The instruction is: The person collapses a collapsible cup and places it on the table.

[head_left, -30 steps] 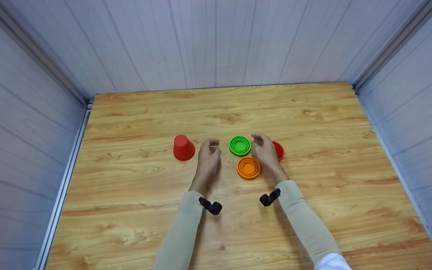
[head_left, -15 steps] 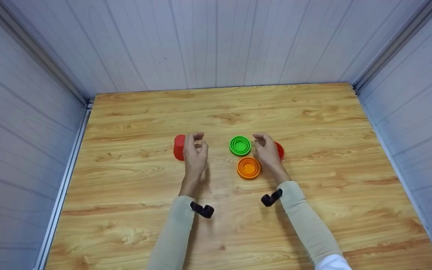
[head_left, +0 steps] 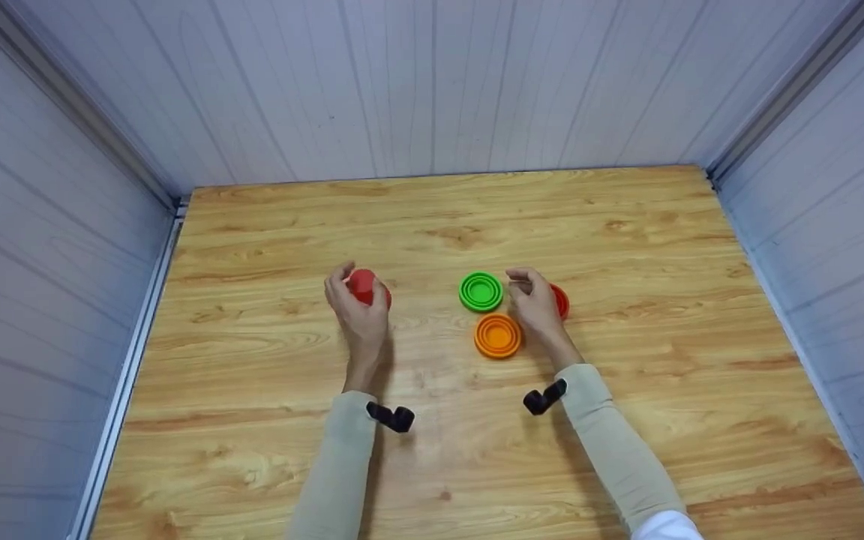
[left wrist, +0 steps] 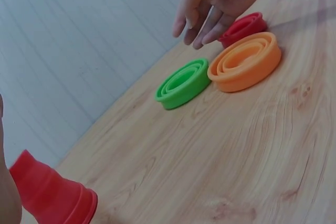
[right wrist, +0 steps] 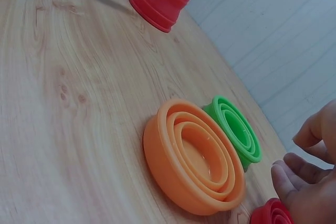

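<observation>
An extended red collapsible cup [head_left: 362, 282] stands upside down on the left, wide rim on the table. My left hand [head_left: 359, 315] is over it, thumb and fingers spread on either side; the right wrist view shows the cup [right wrist: 165, 2] with no fingers across it. Loosely bent, my right hand [head_left: 535, 307] hovers by a collapsed red cup [head_left: 562, 301], partly hiding it and holding nothing. Left of that hand lie a collapsed green cup [head_left: 481, 291] and a collapsed orange cup [head_left: 498, 335], close together.
The wooden table [head_left: 447, 450] has a white panel wall [head_left: 432, 90] behind it and further panels on the left and right. Each sleeve carries a small black camera mount, such as the left one [head_left: 391, 417].
My left hand has moved left from between the cups to the extended red cup, its fingers spreading around it. My right hand stays almost still, and the cups keep their places.
</observation>
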{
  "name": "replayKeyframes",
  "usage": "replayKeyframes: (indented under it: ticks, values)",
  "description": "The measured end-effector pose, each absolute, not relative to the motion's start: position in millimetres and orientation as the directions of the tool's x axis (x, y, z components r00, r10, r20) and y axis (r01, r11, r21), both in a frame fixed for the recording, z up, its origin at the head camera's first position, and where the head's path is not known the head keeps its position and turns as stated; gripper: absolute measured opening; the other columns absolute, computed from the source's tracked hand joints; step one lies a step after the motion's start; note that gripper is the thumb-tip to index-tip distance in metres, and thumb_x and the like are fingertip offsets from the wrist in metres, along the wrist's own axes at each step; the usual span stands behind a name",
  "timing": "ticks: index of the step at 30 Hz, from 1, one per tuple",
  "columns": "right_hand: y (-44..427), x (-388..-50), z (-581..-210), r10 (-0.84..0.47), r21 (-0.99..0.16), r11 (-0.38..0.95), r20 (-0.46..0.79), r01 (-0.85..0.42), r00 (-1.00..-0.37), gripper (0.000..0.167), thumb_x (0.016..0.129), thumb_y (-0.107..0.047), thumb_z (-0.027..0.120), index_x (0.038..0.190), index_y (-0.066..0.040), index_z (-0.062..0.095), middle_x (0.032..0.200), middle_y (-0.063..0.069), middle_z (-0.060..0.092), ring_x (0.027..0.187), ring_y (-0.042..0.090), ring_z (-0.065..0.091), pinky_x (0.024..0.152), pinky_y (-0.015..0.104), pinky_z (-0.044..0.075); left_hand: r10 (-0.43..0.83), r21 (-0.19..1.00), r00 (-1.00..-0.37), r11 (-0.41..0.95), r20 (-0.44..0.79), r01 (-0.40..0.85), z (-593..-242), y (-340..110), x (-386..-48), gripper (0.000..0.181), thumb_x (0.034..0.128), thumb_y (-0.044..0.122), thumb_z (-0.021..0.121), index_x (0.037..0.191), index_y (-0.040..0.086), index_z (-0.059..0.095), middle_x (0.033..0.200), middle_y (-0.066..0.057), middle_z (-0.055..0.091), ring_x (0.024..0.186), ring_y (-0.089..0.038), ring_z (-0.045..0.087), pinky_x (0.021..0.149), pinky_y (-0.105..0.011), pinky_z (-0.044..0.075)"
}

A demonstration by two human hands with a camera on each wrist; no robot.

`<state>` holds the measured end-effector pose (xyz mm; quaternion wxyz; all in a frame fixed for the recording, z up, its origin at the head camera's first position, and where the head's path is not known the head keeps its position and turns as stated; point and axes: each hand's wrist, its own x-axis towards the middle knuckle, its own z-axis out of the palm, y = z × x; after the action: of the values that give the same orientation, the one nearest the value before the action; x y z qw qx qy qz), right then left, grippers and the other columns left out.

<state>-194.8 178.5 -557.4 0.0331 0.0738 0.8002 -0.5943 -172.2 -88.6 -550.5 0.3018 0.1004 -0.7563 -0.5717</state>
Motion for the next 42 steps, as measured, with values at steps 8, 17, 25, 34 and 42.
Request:
replayKeyframes:
  ticks: [8,17,25,34,42]
  values:
    - [180,-193,-556,0.073,-0.95,0.269,-0.147,0.161,-0.986,0.03,0.097,-0.005,0.049,0.126,-0.001,0.054,0.13,0.016,0.053,0.119,0.029,0.051,0.106,0.04,0.04,-0.489,0.946,-0.851,0.323,0.194,0.031,-561,-93,-172,0.061,0.0866,0.014,0.066,0.139,0.009,0.036,0.136,-0.007,0.041,0.128,-0.021,0.038,0.103,-0.041,0.043]
    - [182,-194,-556,0.07,-0.951,0.267,-0.145,0.158,-0.987,0.03,0.098,-0.008,0.049,0.126,-0.002,0.054,0.129,0.015,0.053,0.119,0.028,0.052,0.106,0.039,0.04,-0.479,0.936,-0.872,0.342,0.102,-0.078,-571,-97,-174,0.059,0.0883,0.017,0.067,0.139,0.004,0.039,0.135,-0.013,0.043,0.127,-0.026,0.043,0.107,-0.042,0.039]
    - [182,-194,-555,0.068,-0.958,0.222,-0.171,0.182,-0.983,0.03,0.098,-0.007,0.049,0.127,-0.001,0.052,0.13,0.017,0.051,0.119,0.028,0.05,0.105,0.039,0.04,-0.479,0.939,-0.875,0.327,0.068,-0.106,-574,-102,-176,0.051,0.0897,0.02,0.067,0.133,0.006,0.045,0.131,-0.013,0.044,0.127,-0.027,0.043,0.107,-0.045,0.039]
    - [184,-196,-549,0.074,-0.962,0.211,-0.161,0.174,-0.984,0.029,0.098,-0.006,0.049,0.126,0.0,0.053,0.13,0.018,0.052,0.119,0.029,0.051,0.105,0.038,0.041,-0.458,0.963,-0.888,0.253,0.038,-0.089,-564,-97,-176,0.048,0.0901,0.02,0.066,0.132,0.006,0.046,0.129,-0.012,0.045,0.124,-0.026,0.046,0.106,-0.044,0.04]
    - [185,-198,-548,0.072,-0.964,0.229,-0.122,0.135,-0.99,0.03,0.096,-0.004,0.051,0.126,0.002,0.054,0.129,0.022,0.053,0.117,0.031,0.053,0.104,0.039,0.042,-0.34,0.988,-0.94,0.151,0.041,-0.012,-547,-83,-176,0.047,0.0912,0.02,0.065,0.132,0.005,0.045,0.129,-0.011,0.046,0.121,-0.024,0.049,0.102,-0.04,0.046]
